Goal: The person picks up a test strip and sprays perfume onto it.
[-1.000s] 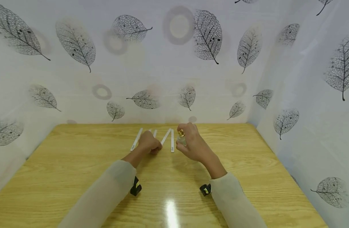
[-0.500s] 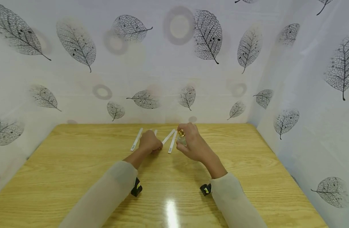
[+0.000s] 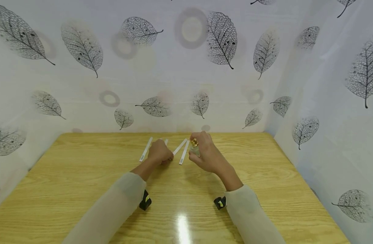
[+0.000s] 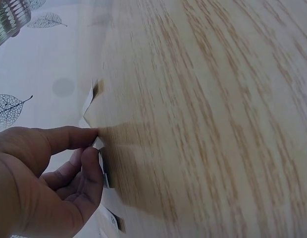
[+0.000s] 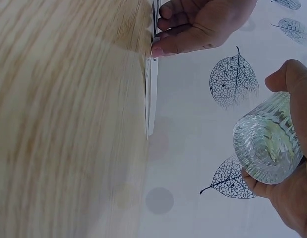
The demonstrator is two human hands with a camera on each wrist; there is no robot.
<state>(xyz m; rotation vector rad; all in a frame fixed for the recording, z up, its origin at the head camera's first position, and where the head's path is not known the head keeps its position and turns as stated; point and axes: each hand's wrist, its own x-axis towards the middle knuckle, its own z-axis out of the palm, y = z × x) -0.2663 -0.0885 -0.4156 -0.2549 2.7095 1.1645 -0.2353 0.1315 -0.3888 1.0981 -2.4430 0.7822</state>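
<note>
My left hand (image 3: 159, 151) pinches the near end of a white perfume test strip (image 3: 180, 146) just above the table. Its far end leans toward the right. In the right wrist view the left fingertips hold this strip (image 5: 153, 94) close to the tabletop. My right hand (image 3: 205, 152) grips a ribbed clear glass perfume bottle (image 5: 267, 141) with a gold-coloured neck, raised off the table beside the strips. Another test strip (image 3: 183, 154) lies slanted between both hands. Further left lies a strip (image 3: 145, 149) with small print, and one more strip (image 3: 166, 141) is partly hidden behind the left hand.
The wood-grain table (image 3: 186, 189) runs back to a white curtain (image 3: 174, 74) printed with dark leaves. A similar curtain closes off the right side. Each wrist carries a small black mount.
The held strip's far end has shifted right. The strip beside it has turned from nearly straight to slanted, its near end going left. The right hand with the bottle stays in place.
</note>
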